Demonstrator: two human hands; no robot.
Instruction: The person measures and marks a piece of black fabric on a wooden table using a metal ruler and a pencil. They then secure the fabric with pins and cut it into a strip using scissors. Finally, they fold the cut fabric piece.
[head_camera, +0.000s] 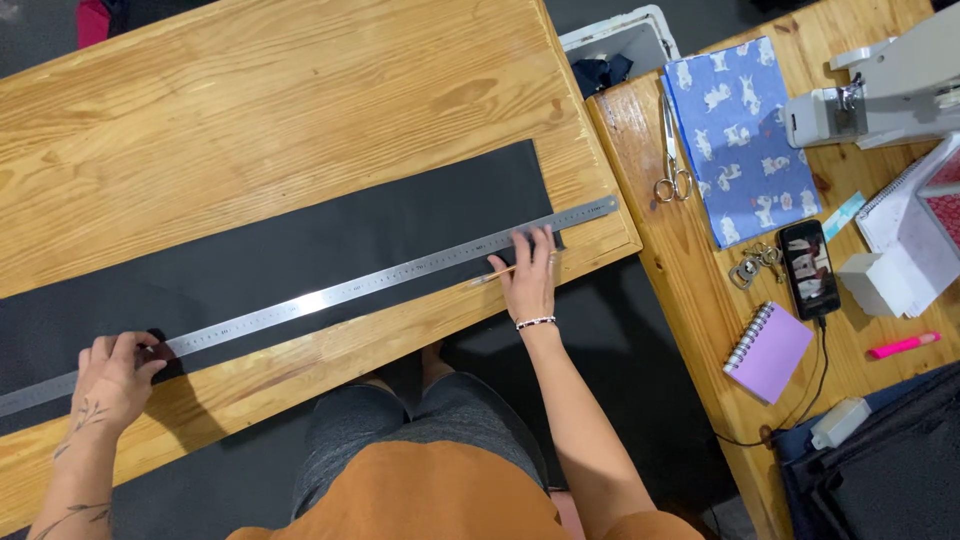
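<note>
Left hand (112, 375) presses ruler (320, 296) onto black cloth (300, 250), lower left; right hand (530, 270) flat on ruler, grip pinching pencil (492, 276), bench (250, 110) centre.

Two wooden desks (250, 100) stand side by side. There is one long steel ruler (320, 297), one black fabric strip (300, 250), one blue printed cloth (740, 140), one pair of scissors (672, 150), one phone (808, 270), one purple spiral notepad (768, 351), one pink marker (903, 346), one sewing machine (880, 90).
</note>
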